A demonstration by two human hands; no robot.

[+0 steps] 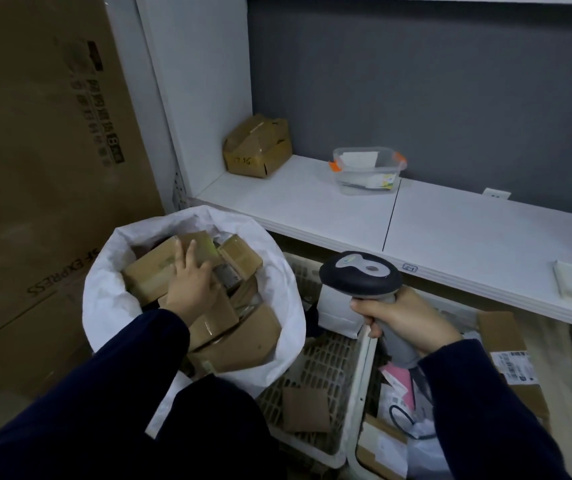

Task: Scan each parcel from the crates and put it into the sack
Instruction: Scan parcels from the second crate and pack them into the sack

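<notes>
Here, a tall brown carton (35, 168) is leaning along the left wall, and a long white shelf (468, 244) is running across the back. Below the shelf's left end a white sack (104, 306) is standing open with its rim rolled down, and cardboard parcels are filling it nearly to the top. Just right of the sack, two white slatted crates are sitting side by side. The left crate (319, 372) is holding a flat brown parcel (307, 408), and the right crate (359, 427) is holding boxes and soft mail bags. The left hand (191, 285) is reaching into the sack, its fingers lying straight and relaxed on top of a boxed parcel (149, 271), not curled round it. The right hand (405, 320) is clenching the grey handle of a scanner (360, 275) above the crates. On the shelf a small box (258, 147) and a clear tub (367, 171) are sitting apart
</notes>
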